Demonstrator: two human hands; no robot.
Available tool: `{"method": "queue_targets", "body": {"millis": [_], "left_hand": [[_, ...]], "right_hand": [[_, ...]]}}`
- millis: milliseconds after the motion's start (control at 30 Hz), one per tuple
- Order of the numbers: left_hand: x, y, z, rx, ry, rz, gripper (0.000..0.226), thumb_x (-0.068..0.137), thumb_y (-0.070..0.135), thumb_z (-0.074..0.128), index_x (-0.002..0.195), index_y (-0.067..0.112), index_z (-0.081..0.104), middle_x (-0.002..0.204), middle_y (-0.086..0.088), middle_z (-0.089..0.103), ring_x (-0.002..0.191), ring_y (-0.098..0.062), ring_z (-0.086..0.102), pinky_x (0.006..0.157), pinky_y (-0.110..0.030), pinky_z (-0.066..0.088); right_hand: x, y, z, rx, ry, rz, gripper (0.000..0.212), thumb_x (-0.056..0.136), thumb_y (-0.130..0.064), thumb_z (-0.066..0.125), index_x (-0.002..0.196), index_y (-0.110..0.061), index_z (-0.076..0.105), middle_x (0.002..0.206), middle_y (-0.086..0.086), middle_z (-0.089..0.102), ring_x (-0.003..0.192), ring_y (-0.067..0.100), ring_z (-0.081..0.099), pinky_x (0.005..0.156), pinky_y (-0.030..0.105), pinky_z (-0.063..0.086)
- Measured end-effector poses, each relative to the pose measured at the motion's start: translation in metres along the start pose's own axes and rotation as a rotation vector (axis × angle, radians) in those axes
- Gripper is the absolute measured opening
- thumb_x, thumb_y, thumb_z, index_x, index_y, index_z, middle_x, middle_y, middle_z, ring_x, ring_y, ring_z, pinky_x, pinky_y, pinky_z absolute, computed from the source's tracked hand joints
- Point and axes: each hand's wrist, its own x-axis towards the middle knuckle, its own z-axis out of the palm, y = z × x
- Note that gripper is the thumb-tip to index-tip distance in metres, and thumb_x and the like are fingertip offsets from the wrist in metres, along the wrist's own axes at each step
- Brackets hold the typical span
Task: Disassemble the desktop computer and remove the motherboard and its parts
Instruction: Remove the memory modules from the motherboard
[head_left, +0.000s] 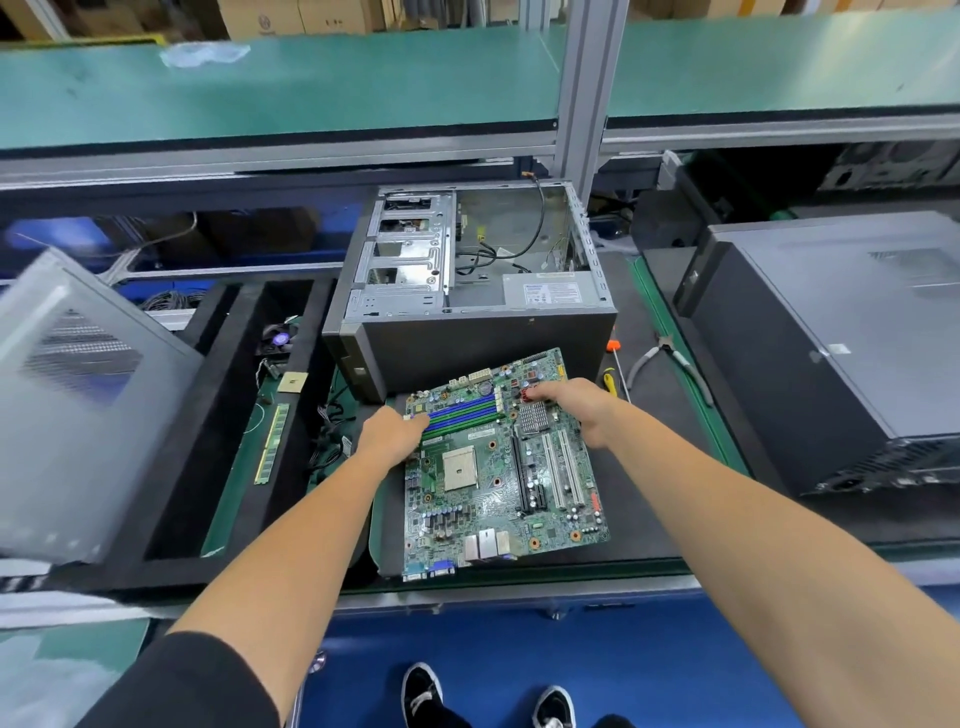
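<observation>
A green motherboard (493, 467) lies flat on the black mat in front of the opened computer case (467, 291). Its blue and green memory slots (462, 410) run across the far part, a bare CPU socket (460, 467) sits in the middle, and a small silver heatsink (534, 415) is to the right. My left hand (389, 434) rests on the board's left edge, fingertips at the left end of the memory slots. My right hand (571, 402) lies over the board's far right part, fingers reaching to a red part beside the heatsink. Whether either hand grips anything is hidden.
A black divided tray (171, 493) at the left holds a memory stick (271, 444), a CPU chip (292, 383), a fan (278, 338) and cables. A grey side panel (78, 405) leans far left. Pliers (670, 364) and screwdrivers (615, 364) lie right of the case; another closed case (831, 353) stands at the right.
</observation>
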Motion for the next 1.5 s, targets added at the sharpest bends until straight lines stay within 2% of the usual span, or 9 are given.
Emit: {"method": "queue_targets", "body": {"millis": [233,600,833,967,1033,1200,1300,1367,1500], "left_hand": [[-0.007,-0.004,0.001,0.000,0.012,0.006,0.050,0.100,0.039,0.046,0.061,0.012,0.029,0.057,-0.004,0.032,0.051,-0.019,0.031,0.051,-0.032,0.020],[-0.024,-0.022,-0.015,-0.092,0.172,0.017,0.041,0.100,0.030,0.046,0.065,0.011,0.035,0.066,-0.005,0.040,0.056,-0.020,0.037,0.052,-0.031,0.026],[-0.028,-0.043,-0.077,-0.115,0.315,0.109,0.044,0.097,0.030,0.050,0.060,0.014,0.032,0.063,-0.003,0.039,0.060,-0.022,0.039,0.054,-0.032,0.028],[-0.026,-0.067,-0.120,-0.157,0.363,0.129,0.047,0.095,0.028,0.053,0.055,0.012,0.034,0.058,-0.005,0.044,0.054,-0.021,0.040,0.052,-0.032,0.029],[-0.027,-0.084,-0.140,-0.156,0.379,0.124,0.046,0.094,0.028,0.052,0.056,0.011,0.033,0.057,-0.004,0.042,0.053,-0.021,0.039,0.050,-0.032,0.027],[-0.022,-0.118,-0.184,-0.205,0.407,0.068,0.043,0.094,0.027,0.052,0.058,0.011,0.034,0.059,-0.004,0.039,0.055,-0.021,0.038,0.052,-0.032,0.027],[-0.015,-0.132,-0.208,-0.265,0.394,0.040,0.035,0.097,0.034,0.046,0.072,0.009,0.044,0.073,-0.006,0.046,0.064,-0.022,0.042,0.054,-0.032,0.029],[-0.007,-0.139,-0.222,-0.321,0.362,0.020,0.036,0.098,0.037,0.042,0.104,0.004,0.052,0.096,-0.008,0.052,0.081,-0.023,0.048,0.065,-0.033,0.034],[0.011,-0.147,-0.243,-0.410,0.303,-0.028,0.059,0.100,0.040,0.038,0.145,0.004,0.028,0.134,-0.012,0.045,0.111,-0.025,0.044,0.083,-0.033,0.032]], "right_hand": [[-0.006,-0.001,0.001,-0.001,-0.013,-0.036,0.059,0.087,-0.034,0.071,0.135,-0.007,0.050,0.157,0.011,0.029,0.144,0.032,0.023,0.115,0.049,0.017],[-0.031,-0.020,0.025,-0.053,-0.068,-0.129,0.024,0.087,-0.030,0.070,0.094,-0.013,0.055,0.150,0.014,0.038,0.140,0.033,0.029,0.113,0.049,0.020],[-0.053,-0.054,0.073,-0.115,-0.066,-0.228,0.042,0.088,-0.030,0.069,0.115,-0.004,0.049,0.147,0.017,0.039,0.136,0.033,0.034,0.111,0.050,0.023],[-0.065,-0.068,0.116,-0.122,-0.054,-0.261,0.029,0.088,-0.029,0.069,0.097,-0.006,0.052,0.146,0.018,0.040,0.134,0.032,0.034,0.112,0.048,0.022],[-0.069,-0.073,0.143,-0.128,-0.072,-0.280,0.036,0.088,-0.028,0.069,0.109,-0.002,0.055,0.147,0.017,0.040,0.136,0.032,0.034,0.112,0.049,0.022],[-0.073,-0.090,0.202,-0.139,-0.078,-0.324,0.048,0.088,-0.028,0.069,0.123,0.002,0.055,0.138,0.015,0.049,0.112,0.022,0.040,0.101,0.040,0.027],[-0.070,-0.101,0.230,-0.120,-0.092,-0.342,0.050,0.087,-0.030,0.069,0.124,0.000,0.054,0.137,0.014,0.049,0.114,0.023,0.043,0.102,0.042,0.029],[-0.063,-0.110,0.245,-0.101,-0.103,-0.347,0.058,0.087,-0.032,0.069,0.133,-0.001,0.048,0.140,0.014,0.046,0.123,0.029,0.043,0.108,0.047,0.027],[-0.044,-0.121,0.269,-0.074,-0.129,-0.328,0.061,0.086,-0.034,0.069,0.131,0.001,0.046,0.140,0.015,0.045,0.124,0.031,0.042,0.107,0.048,0.027]]}}
